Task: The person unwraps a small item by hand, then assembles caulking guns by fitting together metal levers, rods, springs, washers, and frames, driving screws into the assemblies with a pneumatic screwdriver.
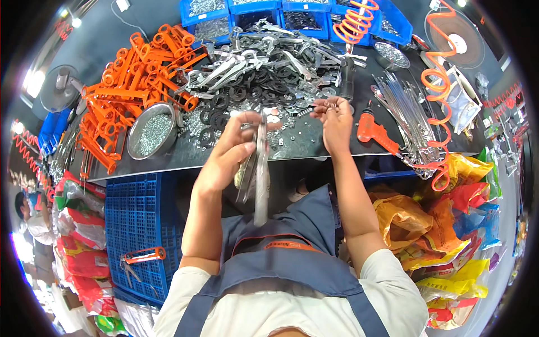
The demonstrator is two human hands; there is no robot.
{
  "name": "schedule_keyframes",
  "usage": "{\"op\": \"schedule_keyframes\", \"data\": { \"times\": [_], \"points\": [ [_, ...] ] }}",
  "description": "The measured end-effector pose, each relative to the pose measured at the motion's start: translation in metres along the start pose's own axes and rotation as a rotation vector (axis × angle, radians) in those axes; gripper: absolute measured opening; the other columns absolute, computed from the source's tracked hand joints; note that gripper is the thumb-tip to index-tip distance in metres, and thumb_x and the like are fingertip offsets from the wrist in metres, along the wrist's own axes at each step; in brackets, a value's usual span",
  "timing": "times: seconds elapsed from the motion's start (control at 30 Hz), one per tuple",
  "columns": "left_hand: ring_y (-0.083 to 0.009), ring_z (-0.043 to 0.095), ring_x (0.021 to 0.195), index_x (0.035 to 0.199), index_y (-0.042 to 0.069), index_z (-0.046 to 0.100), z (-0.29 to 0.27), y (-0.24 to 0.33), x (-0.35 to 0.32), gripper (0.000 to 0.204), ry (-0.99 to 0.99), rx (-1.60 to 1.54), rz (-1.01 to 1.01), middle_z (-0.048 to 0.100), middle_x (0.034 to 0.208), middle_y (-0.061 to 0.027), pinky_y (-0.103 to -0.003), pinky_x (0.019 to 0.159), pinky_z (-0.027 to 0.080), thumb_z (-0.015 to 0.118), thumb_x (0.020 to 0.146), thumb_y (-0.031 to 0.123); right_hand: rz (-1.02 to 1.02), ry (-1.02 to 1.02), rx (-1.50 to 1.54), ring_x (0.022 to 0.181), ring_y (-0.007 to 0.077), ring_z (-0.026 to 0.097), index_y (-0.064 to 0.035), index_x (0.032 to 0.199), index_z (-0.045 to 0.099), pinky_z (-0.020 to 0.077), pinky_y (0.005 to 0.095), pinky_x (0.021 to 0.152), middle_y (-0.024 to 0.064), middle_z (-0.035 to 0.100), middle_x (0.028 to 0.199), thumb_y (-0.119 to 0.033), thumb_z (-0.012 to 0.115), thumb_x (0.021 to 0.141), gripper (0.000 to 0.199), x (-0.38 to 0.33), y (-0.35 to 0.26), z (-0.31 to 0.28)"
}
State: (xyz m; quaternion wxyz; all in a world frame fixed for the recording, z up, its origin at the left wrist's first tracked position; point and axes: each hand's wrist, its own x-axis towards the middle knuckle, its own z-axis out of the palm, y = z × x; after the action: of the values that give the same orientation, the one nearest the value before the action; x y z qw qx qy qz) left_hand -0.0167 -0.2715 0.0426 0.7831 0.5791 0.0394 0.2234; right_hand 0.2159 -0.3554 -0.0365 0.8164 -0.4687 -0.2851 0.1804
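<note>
My left hand (227, 151) is closed around long grey metal handle pieces (261, 180), which hang down past the bench's front edge, blurred by motion. My right hand (337, 126) is raised over the bench, its fingers curled together around something small that I cannot make out. Between and beyond the hands lie black rings (238, 94) and scattered small metal parts (281, 130). Behind them rises a heap of silver-grey metal handles (264, 53). An orange power screwdriver (375, 132) lies to the right of my right hand.
Orange frames (120, 84) are piled left, beside a metal bowl (132, 151) of small parts. Thin metal rods (401, 109) lie right, near an orange coiled hose (441, 84). Blue bins (306, 7) line the back. A blue crate (130, 210) stands below left; bags (432, 224) below right.
</note>
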Motion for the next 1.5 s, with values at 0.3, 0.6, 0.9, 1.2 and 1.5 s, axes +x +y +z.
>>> {"op": "schedule_keyframes", "data": {
  "times": [0.3, 0.6, 0.9, 1.2, 1.5],
  "points": [
    [-0.0081, 0.048, 0.083, 0.109, 0.004, 0.042, 0.019, -0.113, -0.041, 0.021, 0.681, 0.605, 0.138, 0.053, 0.092, -0.005, -0.023, 0.074, 0.042, 0.056, 0.094, 0.007, 0.439, -0.003, 0.299, 0.069, 0.0117, 0.055, 0.0028, 0.084, 0.054, 0.0504, 0.0229, 0.06, 0.0141, 0.06, 0.094, 0.011, 0.04, 0.084, 0.017, -0.11, 0.014, 0.084],
    [-0.0144, 0.052, 0.079, 0.103, 0.001, 0.044, 0.038, -0.087, -0.064, 0.014, 0.633, 0.499, 0.122, 0.052, 0.089, -0.0095, -0.028, 0.07, 0.046, 0.05, 0.09, -0.001, -0.156, -0.226, -0.172, 0.083, 0.0187, 0.055, 0.0022, 0.09, 0.06, 0.0458, 0.0309, 0.077, 0.0096, 0.058, 0.095, 0.008, 0.051, 0.082, 0.013, -0.141, -0.007, 0.086],
    [-0.0245, 0.058, 0.085, 0.109, 0.001, 0.041, 0.025, -0.085, -0.072, 0.034, 0.537, 0.745, 0.075, 0.056, 0.097, -0.0158, -0.035, 0.074, 0.048, 0.06, 0.082, 0.004, -0.376, -0.625, -0.636, 0.078, 0.0154, 0.061, -0.0005, 0.094, 0.067, 0.0503, 0.0261, 0.067, 0.0086, 0.063, 0.091, 0.004, 0.071, 0.074, 0.021, -0.151, -0.059, 0.074],
    [-0.0345, 0.058, 0.112, 0.127, 0.0, 0.034, 0.022, -0.058, -0.086, 0.04, 0.358, 0.555, 0.075, 0.057, 0.115, -0.0232, -0.04, 0.095, 0.044, 0.053, 0.091, 0.0, 0.084, -0.352, -0.269, 0.085, 0.0121, 0.063, 0.0057, 0.092, 0.062, 0.0537, 0.0241, 0.071, 0.0115, 0.062, 0.1, 0.01, 0.069, 0.077, 0.017, -0.144, -0.06, 0.066],
    [-0.0345, 0.059, 0.112, 0.126, -0.004, 0.039, 0.028, -0.053, -0.085, 0.042, 0.35, 0.738, 0.12, 0.056, 0.117, -0.0243, -0.037, 0.092, 0.048, 0.057, 0.088, -0.001, -0.123, -0.25, -0.387, 0.082, 0.0163, 0.065, 0.0036, 0.089, 0.063, 0.0534, 0.0259, 0.069, 0.0127, 0.065, 0.097, 0.008, 0.072, 0.074, 0.018, -0.153, -0.051, 0.073]
  ]
}}
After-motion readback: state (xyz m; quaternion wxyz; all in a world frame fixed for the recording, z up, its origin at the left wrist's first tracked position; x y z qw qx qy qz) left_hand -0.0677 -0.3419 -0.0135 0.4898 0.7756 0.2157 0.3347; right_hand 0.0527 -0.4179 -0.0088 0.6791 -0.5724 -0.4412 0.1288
